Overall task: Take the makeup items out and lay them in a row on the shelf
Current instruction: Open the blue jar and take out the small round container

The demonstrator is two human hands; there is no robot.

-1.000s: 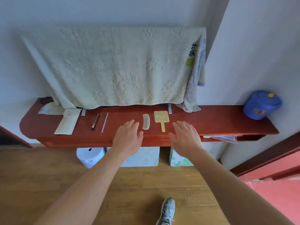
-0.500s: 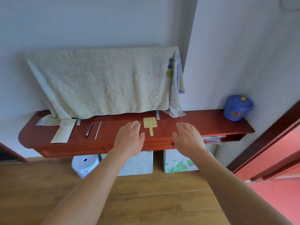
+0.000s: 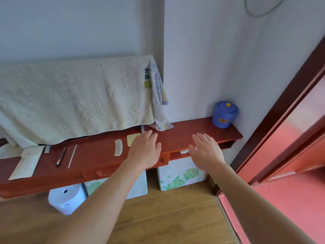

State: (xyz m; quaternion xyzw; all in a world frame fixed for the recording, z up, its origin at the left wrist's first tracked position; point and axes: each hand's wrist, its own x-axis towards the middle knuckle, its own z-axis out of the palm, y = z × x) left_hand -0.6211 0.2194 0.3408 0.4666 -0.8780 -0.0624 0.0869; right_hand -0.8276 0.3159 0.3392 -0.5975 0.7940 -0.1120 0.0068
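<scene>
Both hands have drifted right along the shelf (image 3: 190,131); left hand (image 3: 146,150), flat and empty, now half hides the yellow mirror (image 3: 131,139) beside the comb (image 3: 118,147). Right hand (image 3: 205,150) spread, empty.

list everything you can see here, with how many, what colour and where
shelf: 1, red-brown, along the wall
pouch: 1, cream, left end of shelf
pencil: 1, dark, right of pouch
thin stick: 1, pale, beside pencil
comb: 1, cream, mid shelf
hand mirror: 1, yellow, partly behind left hand
towel: 1, cream, hanging above shelf
jar: 1, blue, right end of shelf
stool: 1, white, under shelf
left hand: open, empty, over shelf
right hand: open, empty, at shelf edge
</scene>
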